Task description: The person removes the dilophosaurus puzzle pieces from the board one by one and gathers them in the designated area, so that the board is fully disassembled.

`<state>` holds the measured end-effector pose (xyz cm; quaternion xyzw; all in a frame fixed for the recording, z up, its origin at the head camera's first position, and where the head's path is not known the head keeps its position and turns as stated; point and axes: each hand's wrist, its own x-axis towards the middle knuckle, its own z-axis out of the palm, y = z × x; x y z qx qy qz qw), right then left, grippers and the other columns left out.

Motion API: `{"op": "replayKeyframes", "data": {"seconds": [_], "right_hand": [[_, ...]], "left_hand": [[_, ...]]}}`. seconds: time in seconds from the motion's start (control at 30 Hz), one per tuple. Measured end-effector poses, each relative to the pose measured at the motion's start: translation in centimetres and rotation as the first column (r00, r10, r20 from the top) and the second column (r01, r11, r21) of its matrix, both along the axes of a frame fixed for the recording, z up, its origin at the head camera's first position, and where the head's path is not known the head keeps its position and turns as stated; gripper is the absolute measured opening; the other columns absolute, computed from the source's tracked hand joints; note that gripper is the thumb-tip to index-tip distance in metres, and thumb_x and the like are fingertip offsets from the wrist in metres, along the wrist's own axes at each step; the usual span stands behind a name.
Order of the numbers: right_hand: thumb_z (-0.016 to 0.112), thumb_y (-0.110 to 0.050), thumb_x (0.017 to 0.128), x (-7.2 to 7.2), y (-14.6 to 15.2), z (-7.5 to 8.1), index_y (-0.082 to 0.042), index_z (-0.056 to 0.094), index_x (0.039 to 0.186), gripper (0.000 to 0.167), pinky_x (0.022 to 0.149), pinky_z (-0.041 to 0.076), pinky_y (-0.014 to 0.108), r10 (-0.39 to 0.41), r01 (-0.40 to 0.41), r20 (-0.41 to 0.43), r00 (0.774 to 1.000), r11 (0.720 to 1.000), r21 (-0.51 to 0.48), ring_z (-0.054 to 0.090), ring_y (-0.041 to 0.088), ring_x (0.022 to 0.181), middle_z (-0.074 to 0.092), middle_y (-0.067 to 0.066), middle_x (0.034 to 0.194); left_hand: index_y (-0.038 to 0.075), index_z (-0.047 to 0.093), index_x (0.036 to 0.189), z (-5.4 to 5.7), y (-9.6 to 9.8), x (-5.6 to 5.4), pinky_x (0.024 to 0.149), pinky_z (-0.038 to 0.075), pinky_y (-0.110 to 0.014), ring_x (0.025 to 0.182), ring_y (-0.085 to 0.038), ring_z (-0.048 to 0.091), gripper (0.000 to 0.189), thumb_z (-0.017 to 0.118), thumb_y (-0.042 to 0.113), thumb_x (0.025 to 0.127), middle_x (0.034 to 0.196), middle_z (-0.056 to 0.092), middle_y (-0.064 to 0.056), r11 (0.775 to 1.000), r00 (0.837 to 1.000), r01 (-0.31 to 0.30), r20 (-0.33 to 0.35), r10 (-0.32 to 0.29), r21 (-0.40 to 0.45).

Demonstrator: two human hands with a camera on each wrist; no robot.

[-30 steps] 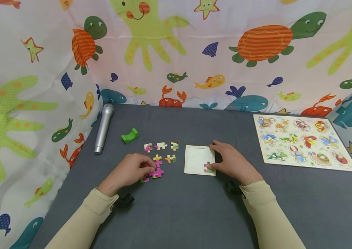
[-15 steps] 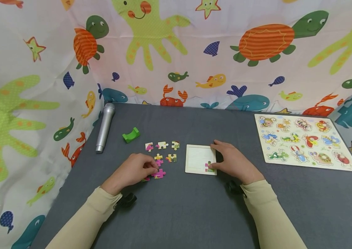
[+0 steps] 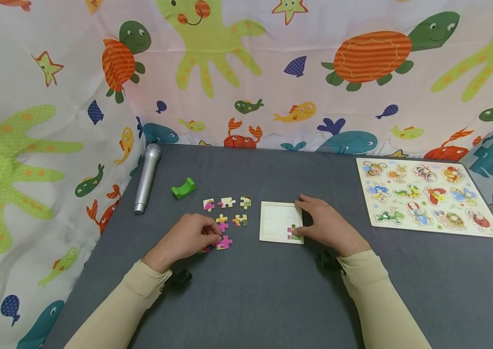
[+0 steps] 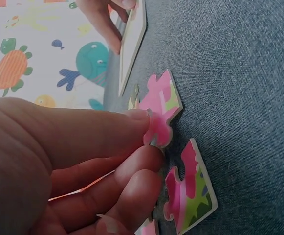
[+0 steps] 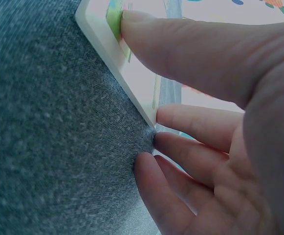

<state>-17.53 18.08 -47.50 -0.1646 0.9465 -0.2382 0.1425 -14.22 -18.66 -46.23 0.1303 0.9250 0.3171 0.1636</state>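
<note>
My left hand pinches a pink jigsaw piece by one tab, between thumb and fingertips. Close by lies another pink and green jigsaw piece, mostly covered by the hand in the head view. Several more jigsaw pieces are spread in loose rows just beyond. My right hand holds the right side of a small pale puzzle tray. Its thumb rests on a pink and green piece in the tray's near right corner, while a finger touches the far right corner.
A green curved block and a silver microphone lie at the back left. An insect-picture board occupies the right of the grey table. A curtain printed with sea animals hangs behind and along the left.
The left hand has shifted very slightly over the pink piece and keeps its pinch. The right hand and tray hold their place; the head view has moved a little.
</note>
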Motion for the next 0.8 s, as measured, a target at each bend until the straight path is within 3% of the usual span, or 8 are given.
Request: {"op": "replayKeyframes", "data": {"seconds": [0.17, 0.3, 0.5, 0.63, 0.8], "right_hand": [[0.086, -0.031, 0.093, 0.0, 0.0, 0.0, -0.002, 0.05, 0.16, 0.081, 0.126, 0.035, 0.065, 0.003, -0.003, -0.003, 1.0, 1.0, 0.002, 0.034, 0.048, 0.16, 0.036, 0.023, 0.174], [0.085, -0.031, 0.094, 0.0, 0.1, 0.1, -0.002, 0.05, 0.16, 0.08, 0.126, 0.035, 0.064, 0.005, -0.005, -0.004, 1.0, 1.0, -0.001, 0.034, 0.048, 0.16, 0.036, 0.023, 0.174], [0.085, -0.033, 0.093, 0.0, 0.3, 0.1, -0.002, 0.049, 0.161, 0.082, 0.126, 0.035, 0.065, 0.016, -0.016, 0.003, 1.0, 1.0, -0.014, 0.034, 0.048, 0.16, 0.036, 0.023, 0.174], [0.088, -0.039, 0.09, 0.0, 0.7, -0.1, -0.005, 0.047, 0.162, 0.089, 0.126, 0.034, 0.066, 0.009, -0.009, 0.033, 0.999, 1.0, -0.023, 0.032, 0.047, 0.162, 0.035, 0.021, 0.175], [0.092, -0.036, 0.085, -0.1, 1.0, 0.0, -0.005, 0.047, 0.163, 0.096, 0.126, 0.034, 0.065, 0.014, -0.011, 0.067, 0.998, 0.999, -0.05, 0.03, 0.046, 0.163, 0.033, 0.019, 0.176]], "left_hand": [[0.018, 0.083, 0.1, 0.2, 0.1, -0.2, 0.064, 0.053, -0.032, 0.069, -0.011, 0.064, 0.007, 0.082, 0.025, 0.098, 0.083, 0.074, 0.005, 1.0, 1.0, -0.012, -0.009, 0.012, -0.017], [0.021, 0.082, 0.101, 0.8, 1.5, -0.5, 0.065, 0.053, -0.031, 0.068, -0.011, 0.063, 0.006, 0.082, 0.026, 0.098, 0.081, 0.073, 0.007, 1.0, 0.999, 0.0, -0.046, -0.001, -0.028], [0.023, 0.082, 0.099, 1.4, 6.3, -1.4, 0.069, 0.054, -0.03, 0.067, -0.008, 0.063, 0.005, 0.079, 0.027, 0.099, 0.081, 0.072, 0.011, 0.993, 0.988, 0.116, -0.1, -0.115, 0.0], [0.02, 0.082, 0.102, 1.0, 10.6, -2.4, 0.074, 0.054, -0.027, 0.075, -0.007, 0.063, 0.008, 0.078, 0.026, 0.1, 0.085, 0.073, 0.011, 0.981, 0.973, 0.195, -0.124, -0.194, -0.001], [0.016, 0.083, 0.105, 0.4, 14.4, -3.4, 0.075, 0.054, -0.025, 0.077, -0.005, 0.064, 0.011, 0.078, 0.024, 0.099, 0.089, 0.076, 0.008, 0.97, 0.963, 0.241, -0.123, -0.241, -0.017]]}}
